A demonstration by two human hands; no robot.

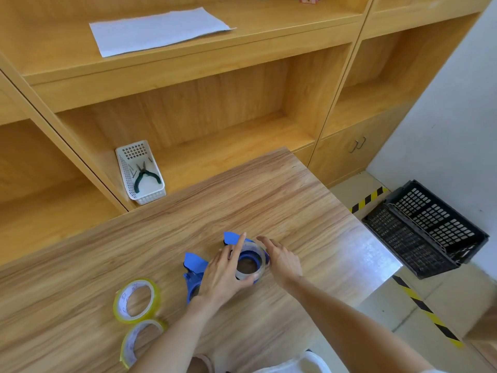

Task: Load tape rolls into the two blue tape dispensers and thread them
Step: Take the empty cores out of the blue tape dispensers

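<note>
Two blue tape dispensers lie side by side on the wooden table (295, 211). The right dispenser (232, 238) carries a clear tape roll (259, 258) around its blue hub. My left hand (223, 275) grips that roll at its left and near edge, index finger stretched over the top. My right hand (282, 259) hovers at the roll's right side, fingers apart, index finger pointing toward it. The left dispenser (194, 267) lies partly under my left hand. Two yellowish tape rolls rest at the near left, one flat (137, 300) and one (139, 341) at the table's edge.
A white basket (139, 172) holding pliers sits in the wooden shelf unit behind the table. A sheet of paper (161, 30) lies on the upper shelf. A black plastic crate (425, 230) stands on the floor at the right, near yellow-black floor tape.
</note>
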